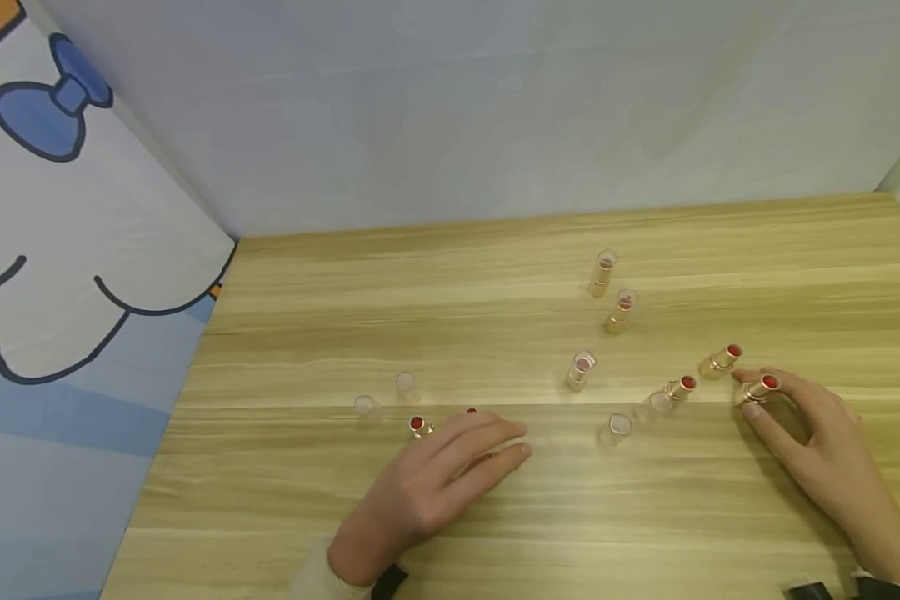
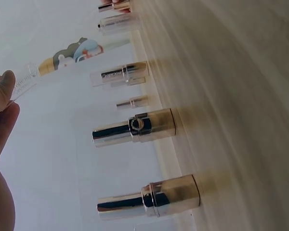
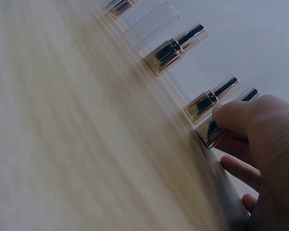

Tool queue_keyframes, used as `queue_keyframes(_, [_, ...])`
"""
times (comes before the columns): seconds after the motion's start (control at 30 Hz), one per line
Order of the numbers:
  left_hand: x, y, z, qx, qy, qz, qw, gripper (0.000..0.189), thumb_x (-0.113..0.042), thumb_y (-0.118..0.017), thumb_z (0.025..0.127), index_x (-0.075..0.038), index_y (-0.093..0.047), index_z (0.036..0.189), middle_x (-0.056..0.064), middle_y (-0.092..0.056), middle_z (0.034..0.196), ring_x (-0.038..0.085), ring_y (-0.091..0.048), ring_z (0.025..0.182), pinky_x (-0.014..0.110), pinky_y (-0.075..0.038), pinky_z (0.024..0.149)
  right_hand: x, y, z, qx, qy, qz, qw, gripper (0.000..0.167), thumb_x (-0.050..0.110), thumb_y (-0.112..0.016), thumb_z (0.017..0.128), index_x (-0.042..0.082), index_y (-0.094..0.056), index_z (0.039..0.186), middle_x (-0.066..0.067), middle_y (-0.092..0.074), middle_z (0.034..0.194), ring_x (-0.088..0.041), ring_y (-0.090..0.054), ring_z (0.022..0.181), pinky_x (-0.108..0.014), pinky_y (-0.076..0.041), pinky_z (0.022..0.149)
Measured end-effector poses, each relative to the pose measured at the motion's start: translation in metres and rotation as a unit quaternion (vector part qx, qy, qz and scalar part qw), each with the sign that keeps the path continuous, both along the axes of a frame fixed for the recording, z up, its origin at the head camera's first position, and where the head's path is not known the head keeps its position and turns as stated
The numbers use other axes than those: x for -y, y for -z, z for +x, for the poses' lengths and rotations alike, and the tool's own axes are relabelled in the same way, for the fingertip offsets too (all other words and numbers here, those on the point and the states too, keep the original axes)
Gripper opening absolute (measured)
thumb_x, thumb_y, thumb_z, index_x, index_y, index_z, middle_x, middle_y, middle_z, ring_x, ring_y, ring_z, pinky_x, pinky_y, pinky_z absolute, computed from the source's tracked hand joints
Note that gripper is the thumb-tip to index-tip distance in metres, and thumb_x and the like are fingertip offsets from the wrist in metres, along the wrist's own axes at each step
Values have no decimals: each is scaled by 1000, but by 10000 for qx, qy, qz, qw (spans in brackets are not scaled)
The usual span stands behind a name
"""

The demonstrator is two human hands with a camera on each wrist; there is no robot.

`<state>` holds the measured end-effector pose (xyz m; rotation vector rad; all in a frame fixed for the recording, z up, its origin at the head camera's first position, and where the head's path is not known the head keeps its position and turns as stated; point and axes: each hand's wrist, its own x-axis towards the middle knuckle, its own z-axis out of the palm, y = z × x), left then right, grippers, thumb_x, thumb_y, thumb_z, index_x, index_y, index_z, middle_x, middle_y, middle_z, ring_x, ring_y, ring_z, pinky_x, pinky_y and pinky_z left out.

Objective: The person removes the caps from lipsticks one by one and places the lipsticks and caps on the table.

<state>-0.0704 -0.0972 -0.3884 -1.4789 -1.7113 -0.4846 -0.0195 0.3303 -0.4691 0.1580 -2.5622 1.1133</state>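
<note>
My right hand [image 1: 825,433] pinches an uncapped red lipstick [image 1: 757,390] by its gold base between thumb and finger. In the right wrist view that lipstick [image 3: 210,132] stands upright with its base at the tabletop. Over the front left part of the table, my left hand [image 1: 431,483] holds a clear lipstick cap [image 2: 25,82] between thumb and fingertips. The hand hides this cap in the head view. Two uncapped lipsticks stand just beyond the left hand: one red lipstick [image 1: 417,425] in sight, the other [image 1: 471,411] mostly covered by the fingers.
Two more uncapped lipsticks, one [image 1: 718,362] and another [image 1: 679,388], stand left of my right hand. Loose clear caps [image 1: 619,427] stand on the wooden table [image 1: 307,517], some at left. Three capped lipsticks [image 1: 622,312] are farther back. A pale wall [image 1: 495,125] closes the far side.
</note>
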Motion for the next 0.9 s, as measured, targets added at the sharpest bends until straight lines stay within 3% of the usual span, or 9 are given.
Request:
queue_keyframes(0.3, [8,-9,-6,367,-86,193,9991,19,1,-59,103,3,-74,116,16,-76,115,25,-73,101,29,-61,93,-3,2,3,84,52,-5,10000,39,-5,-73,91,5,-70,128,39,-58,132,21,-45,131,-3,-24,107])
queue_keyframes(0.63, [25,-30,-20,440,-517,437,9967,22,2,-58,104,1,-73,121,15,-76,111,25,-72,93,30,-63,84,-1,1,2,141,138,-36,9998,39,-4,-73,91,4,-69,129,41,-57,131,22,-44,130,-4,-22,108])
queue_keyframes(0.8, [37,-37,-31,605,-961,470,9924,22,-9,-68,101,1,-75,119,13,-76,106,25,-73,88,31,-63,81,0,1,2,148,187,-23,9997,38,-3,-73,92,5,-69,129,43,-56,132,22,-42,131,-10,-19,108])
queue_keyframes(0.9, [52,-37,-38,1055,-1488,119,9831,26,-12,-68,101,0,-73,124,12,-73,109,25,-71,92,31,-63,80,0,1,1,186,236,15,9995,38,-1,-73,92,6,-69,129,44,-55,132,23,-41,132,-12,-17,109])
